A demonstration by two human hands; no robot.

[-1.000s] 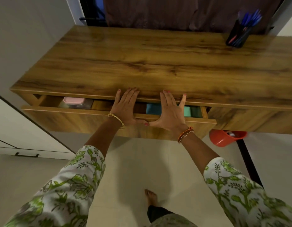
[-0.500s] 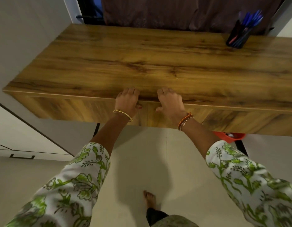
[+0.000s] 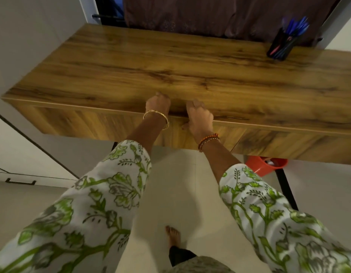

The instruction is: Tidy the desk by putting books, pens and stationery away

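Drawer (image 3: 111, 125) now flush shut; a second ago it stood open with stationery inside. Left hand (image 3: 157, 104) and right hand (image 3: 199, 117) loosely curled, empty, resting at surface (image 3: 170, 62) edge. Pen holder (image 3: 282, 45) at 2 o'clock. Tidying looks near done.

Single head cam, wide-angle, worn high, pitched forward and down over the desk (image 3: 190, 62) front edge. Close range: sleeves fill the lower frame, floor (image 3: 174, 184) below. Edges look distorted, slight motion blur. No second view.
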